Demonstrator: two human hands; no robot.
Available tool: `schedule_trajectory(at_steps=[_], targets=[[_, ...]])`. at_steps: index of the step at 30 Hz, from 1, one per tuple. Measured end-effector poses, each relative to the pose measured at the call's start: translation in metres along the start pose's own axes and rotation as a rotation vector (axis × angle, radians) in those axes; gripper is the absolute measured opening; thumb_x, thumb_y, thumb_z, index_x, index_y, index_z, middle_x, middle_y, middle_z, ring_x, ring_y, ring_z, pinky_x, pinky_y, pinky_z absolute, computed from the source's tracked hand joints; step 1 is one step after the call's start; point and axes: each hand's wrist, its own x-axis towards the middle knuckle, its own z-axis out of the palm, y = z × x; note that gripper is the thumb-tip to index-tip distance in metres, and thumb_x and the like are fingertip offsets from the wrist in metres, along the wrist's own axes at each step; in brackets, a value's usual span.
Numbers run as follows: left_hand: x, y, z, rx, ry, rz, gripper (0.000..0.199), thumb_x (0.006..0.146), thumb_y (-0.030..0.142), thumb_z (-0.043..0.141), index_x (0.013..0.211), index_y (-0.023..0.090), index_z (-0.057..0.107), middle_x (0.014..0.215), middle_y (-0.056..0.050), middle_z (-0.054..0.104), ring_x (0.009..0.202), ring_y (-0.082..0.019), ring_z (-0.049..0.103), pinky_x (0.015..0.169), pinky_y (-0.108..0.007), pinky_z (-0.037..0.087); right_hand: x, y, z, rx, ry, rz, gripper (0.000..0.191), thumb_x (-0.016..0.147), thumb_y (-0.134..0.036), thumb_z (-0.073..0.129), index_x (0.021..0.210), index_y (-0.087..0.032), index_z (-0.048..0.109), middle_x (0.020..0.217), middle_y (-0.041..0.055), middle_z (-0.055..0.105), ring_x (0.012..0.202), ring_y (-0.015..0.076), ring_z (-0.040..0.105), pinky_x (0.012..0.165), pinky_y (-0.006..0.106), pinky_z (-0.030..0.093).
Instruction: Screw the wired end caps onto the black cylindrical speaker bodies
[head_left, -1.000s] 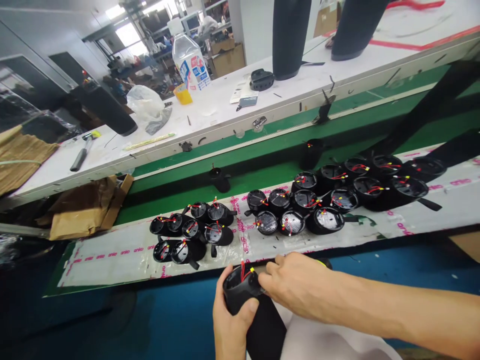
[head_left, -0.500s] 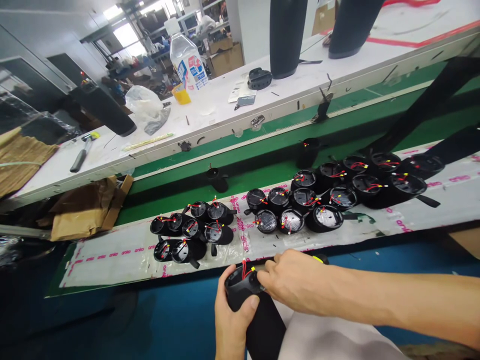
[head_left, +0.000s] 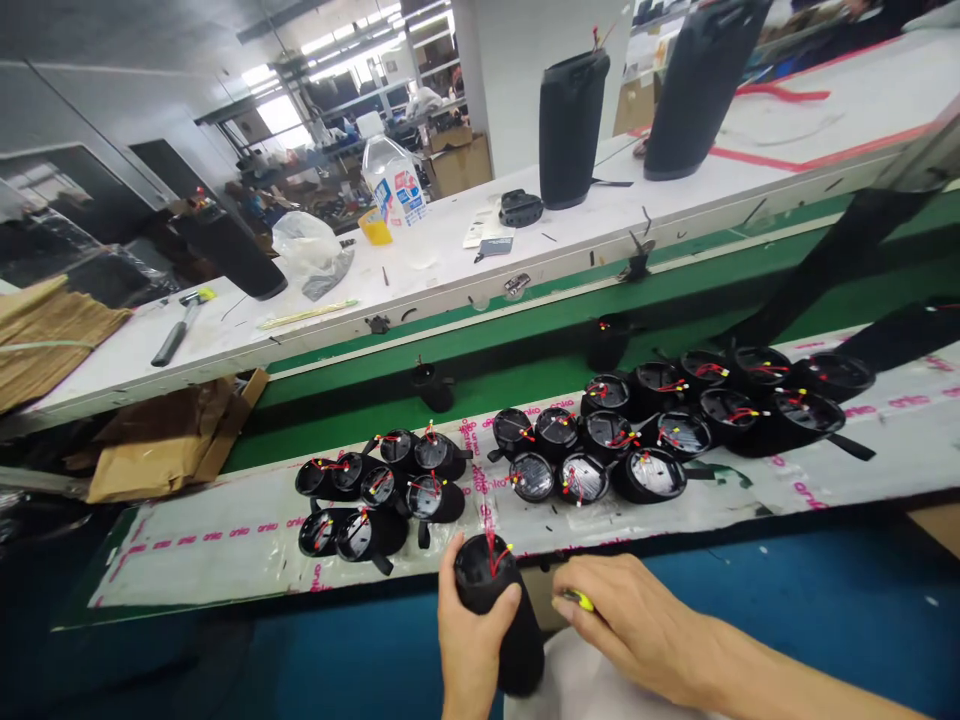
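Observation:
My left hand (head_left: 469, 640) grips a black cylindrical speaker body (head_left: 501, 620), its open end up, with red and yellow wires sticking out of the top. My right hand (head_left: 634, 625) lies just to its right, apart from the cylinder, fingers curled around a small yellow-tipped thing (head_left: 576, 600); what that thing is I cannot tell. Beyond the hands, two clusters of the same black open-ended parts (head_left: 375, 485) (head_left: 660, 420) with red and yellow wires lie on a plastic sheet.
A green conveyor belt (head_left: 525, 350) runs behind the sheet. On the white bench (head_left: 450, 250) beyond it stand two tall black speaker bodies (head_left: 571, 125), a plastic bottle (head_left: 394, 180), a hammer (head_left: 180, 325) and a plastic bag. Crumpled brown cardboard (head_left: 161, 435) lies at left.
My right hand has come off the top of the cylinder and dropped to its right. The left hand has raised the cylinder more upright. The view has tilted up a little.

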Motion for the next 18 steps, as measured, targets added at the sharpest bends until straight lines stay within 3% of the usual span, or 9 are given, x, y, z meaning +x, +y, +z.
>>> schedule_trajectory(at_steps=[3,8,12,14,18], targets=[[0.022,0.0,0.026,0.193,0.018,0.163,0.084,0.068,0.026,0.086,0.147,0.02,0.056,0.153,-0.018,0.062,0.147,-0.04,0.054,0.128,-0.061,0.038,-0.006,0.004,0.004,0.023,-0.04,0.058,0.02,0.11,-0.024,0.044,0.098,-0.025,0.061,0.089,-0.0006,0.073,0.075,0.0191,0.069,0.071,0.032,0.048],[0.065,-0.006,0.06,0.446,0.08,0.326,0.072,0.076,0.019,0.081,0.144,0.015,0.058,0.142,-0.021,0.059,0.135,-0.046,0.059,0.112,-0.066,0.052,-0.014,0.015,0.011,0.013,-0.033,0.143,0.017,0.109,-0.024,0.047,0.102,-0.027,0.062,0.095,-0.0007,0.077,0.083,0.0197,0.075,0.077,0.03,0.052],[0.093,-0.023,0.07,0.572,0.112,0.44,0.068,0.083,0.021,0.078,0.146,0.018,0.054,0.137,-0.018,0.056,0.134,-0.045,0.059,0.108,-0.063,0.057,-0.02,0.03,0.034,-0.047,-0.061,0.215,0.009,0.103,-0.027,0.057,0.103,-0.027,0.066,0.095,-0.0007,0.08,0.08,0.0207,0.077,0.074,0.029,0.051],[0.104,-0.031,0.071,0.614,0.12,0.495,0.063,0.089,0.03,0.075,0.146,0.018,0.053,0.137,-0.018,0.055,0.133,-0.045,0.06,0.108,-0.063,0.058,-0.019,0.039,0.049,-0.068,-0.064,0.257,0.004,0.096,-0.029,0.066,0.099,-0.027,0.067,0.09,-0.0023,0.081,0.077,0.0209,0.078,0.068,0.027,0.048],[0.117,-0.042,0.072,0.709,0.137,0.606,0.062,0.098,0.045,0.064,0.149,0.012,0.051,0.137,-0.025,0.058,0.13,-0.049,0.062,0.106,-0.066,0.057,-0.017,0.059,0.074,-0.088,-0.023,0.341,0.02,0.088,-0.04,0.079,0.093,-0.027,0.065,0.08,-0.0043,0.081,0.067,0.0204,0.077,0.056,0.025,0.042]])
